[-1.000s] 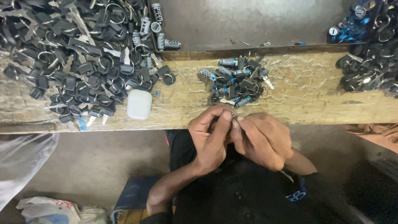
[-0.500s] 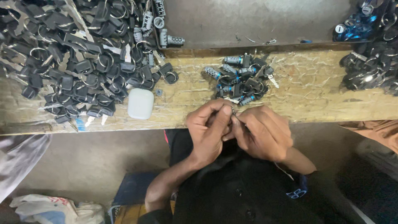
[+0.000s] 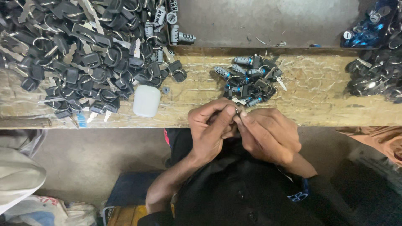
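Observation:
My left hand and my right hand meet at the near edge of a worn wooden bench, fingertips pinched together on a small metal part, mostly hidden by the fingers. Just beyond the hands lies a small heap of lock cylinders with keys. A big pile of black-headed keys on rings covers the bench's left side.
A white rounded case lies beside the big pile. More dark lock parts are heaped at the far right, some blue. A white bag and a blue box sit on the floor below.
Both hands have stayed pinched together, with the fingers shifting slightly on the small part. The view has drifted a little.

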Action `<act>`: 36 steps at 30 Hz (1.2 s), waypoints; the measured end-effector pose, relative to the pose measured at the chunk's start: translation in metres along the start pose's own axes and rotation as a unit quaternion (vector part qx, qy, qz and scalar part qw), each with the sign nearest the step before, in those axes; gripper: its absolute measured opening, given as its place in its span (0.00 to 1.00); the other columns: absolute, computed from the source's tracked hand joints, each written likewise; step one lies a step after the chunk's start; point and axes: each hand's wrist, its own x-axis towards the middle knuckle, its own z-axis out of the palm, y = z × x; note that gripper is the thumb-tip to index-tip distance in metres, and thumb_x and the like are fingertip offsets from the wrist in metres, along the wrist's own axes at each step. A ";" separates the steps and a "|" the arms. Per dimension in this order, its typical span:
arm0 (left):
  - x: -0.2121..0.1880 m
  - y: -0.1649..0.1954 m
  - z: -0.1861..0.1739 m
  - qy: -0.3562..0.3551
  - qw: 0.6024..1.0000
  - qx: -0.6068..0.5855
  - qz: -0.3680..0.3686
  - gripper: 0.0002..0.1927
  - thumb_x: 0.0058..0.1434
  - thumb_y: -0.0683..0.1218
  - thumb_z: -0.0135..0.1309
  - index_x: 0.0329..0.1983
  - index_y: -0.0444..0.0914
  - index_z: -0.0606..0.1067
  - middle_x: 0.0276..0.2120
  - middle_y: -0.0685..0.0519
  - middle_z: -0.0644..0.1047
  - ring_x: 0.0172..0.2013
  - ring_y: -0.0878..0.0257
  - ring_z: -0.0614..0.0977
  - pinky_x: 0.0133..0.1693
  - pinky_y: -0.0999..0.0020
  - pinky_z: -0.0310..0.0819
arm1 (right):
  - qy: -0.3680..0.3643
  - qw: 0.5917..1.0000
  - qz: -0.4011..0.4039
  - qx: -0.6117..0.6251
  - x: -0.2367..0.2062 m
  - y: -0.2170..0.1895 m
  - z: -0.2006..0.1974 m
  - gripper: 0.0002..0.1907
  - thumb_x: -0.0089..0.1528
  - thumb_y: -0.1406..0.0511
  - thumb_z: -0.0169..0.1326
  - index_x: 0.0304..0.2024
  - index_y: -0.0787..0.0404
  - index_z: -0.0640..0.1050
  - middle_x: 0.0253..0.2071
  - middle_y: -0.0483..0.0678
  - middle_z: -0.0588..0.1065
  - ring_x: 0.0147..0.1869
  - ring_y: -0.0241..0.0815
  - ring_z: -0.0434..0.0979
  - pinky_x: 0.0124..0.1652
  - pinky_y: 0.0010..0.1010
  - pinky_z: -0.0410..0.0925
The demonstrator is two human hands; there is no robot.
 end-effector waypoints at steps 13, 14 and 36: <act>0.017 0.056 -0.002 -0.071 0.891 0.430 0.128 0.03 0.67 0.35 0.58 0.42 0.32 0.81 0.29 0.54 0.78 0.28 0.71 0.75 0.31 0.75 0.67 | -0.132 0.981 0.099 0.104 0.017 0.017 -0.011 0.12 0.56 0.74 0.66 0.42 0.67 0.81 0.36 0.54 0.80 0.39 0.45 0.82 0.34 0.30 0.73; 0.019 0.058 -0.005 -0.078 0.891 0.428 0.128 0.03 0.66 0.35 0.59 0.42 0.33 0.81 0.29 0.55 0.78 0.28 0.71 0.75 0.30 0.75 0.66 | -0.147 0.975 0.115 0.118 0.022 0.020 -0.011 0.11 0.58 0.73 0.65 0.43 0.66 0.81 0.37 0.53 0.80 0.40 0.44 0.82 0.34 0.29 0.73; 0.037 0.038 -0.018 0.024 0.932 0.308 0.188 0.03 0.69 0.36 0.56 0.39 0.34 0.75 0.31 0.56 0.76 0.28 0.72 0.71 0.31 0.73 0.63 | -0.277 0.958 0.077 -0.013 0.135 0.079 0.025 0.10 0.68 0.78 0.57 0.51 0.66 0.77 0.45 0.54 0.76 0.43 0.43 0.79 0.42 0.32 0.72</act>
